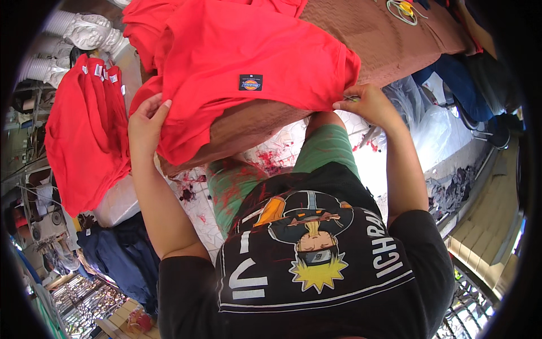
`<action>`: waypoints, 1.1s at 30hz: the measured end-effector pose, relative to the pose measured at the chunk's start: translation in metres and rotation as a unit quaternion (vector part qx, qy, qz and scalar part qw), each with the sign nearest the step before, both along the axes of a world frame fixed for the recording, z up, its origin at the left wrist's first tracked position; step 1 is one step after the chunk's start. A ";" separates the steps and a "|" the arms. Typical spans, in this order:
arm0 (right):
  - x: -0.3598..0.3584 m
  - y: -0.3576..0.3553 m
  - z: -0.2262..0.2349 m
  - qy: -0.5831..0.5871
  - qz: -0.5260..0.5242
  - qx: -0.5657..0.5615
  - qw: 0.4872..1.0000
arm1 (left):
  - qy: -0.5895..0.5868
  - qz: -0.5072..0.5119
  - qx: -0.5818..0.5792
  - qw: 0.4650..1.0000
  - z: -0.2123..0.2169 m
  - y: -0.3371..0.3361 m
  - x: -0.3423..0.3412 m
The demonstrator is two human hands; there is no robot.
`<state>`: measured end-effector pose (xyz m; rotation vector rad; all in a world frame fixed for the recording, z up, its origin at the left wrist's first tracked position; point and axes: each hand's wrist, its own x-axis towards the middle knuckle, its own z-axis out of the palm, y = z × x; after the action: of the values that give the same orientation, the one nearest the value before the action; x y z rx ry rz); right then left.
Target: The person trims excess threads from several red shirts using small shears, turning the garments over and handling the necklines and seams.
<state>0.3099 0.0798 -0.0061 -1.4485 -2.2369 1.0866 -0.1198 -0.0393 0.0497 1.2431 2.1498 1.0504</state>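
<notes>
A red shirt [271,56] lies spread over the brown-covered surface in front of me, with a dark square label [250,82] facing up near its near edge. My left hand [147,121] pinches the shirt's edge at the left between thumb and fingers. At the right, my right hand [370,105] is closed at the shirt's near corner, thumb and fingers together on the cloth. Something thin and greyish shows by that hand's fingers and below its palm; I cannot make out what it is. Between the hands the near edge hangs in a curve.
More red cloth [141,28] lies behind the shirt. Several red garments [90,135] are stacked at the left, above dark blue clothing [121,254]. A pale cord with a yellow part [405,8] rests on the brown cover [389,48]. Clear plastic [418,113] lies at the right. Red thread scraps litter the tiled floor.
</notes>
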 end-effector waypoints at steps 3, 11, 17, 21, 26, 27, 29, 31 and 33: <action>-0.002 0.004 0.009 0.082 -0.049 -0.018 0.995 | 0.020 -0.018 -0.026 0.999 -0.001 0.003 -0.006; 0.045 0.056 0.092 0.524 -0.235 0.084 0.814 | -0.234 -0.018 0.408 0.882 0.079 0.016 0.049; 0.039 0.082 0.031 0.410 -0.273 0.218 0.842 | 0.121 0.032 0.255 0.959 0.013 0.016 0.054; 0.049 0.088 -0.045 0.159 -0.241 0.219 0.932 | 0.124 0.014 0.074 0.989 -0.058 0.003 0.044; 0.044 0.062 0.000 0.088 -0.276 0.267 0.919 | 0.176 -0.003 0.249 0.952 -0.003 0.025 0.087; 0.036 0.059 0.009 0.123 -0.252 0.300 0.912 | 0.154 -0.048 0.294 0.942 0.006 0.036 0.105; 0.017 0.054 0.020 0.212 -0.166 0.234 0.934 | 0.146 -0.158 0.287 0.934 0.017 0.056 0.148; -0.010 0.043 0.022 0.290 -0.102 0.180 0.934 | 0.114 -0.256 0.271 0.921 0.007 0.078 0.180; -0.040 0.028 0.013 0.359 -0.059 0.137 0.921 | 0.122 -0.275 0.232 0.925 -0.018 0.097 0.201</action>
<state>0.2699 0.1076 0.0069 -0.8565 -1.6645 0.9977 0.0813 0.0576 0.0315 2.1385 1.5712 1.2225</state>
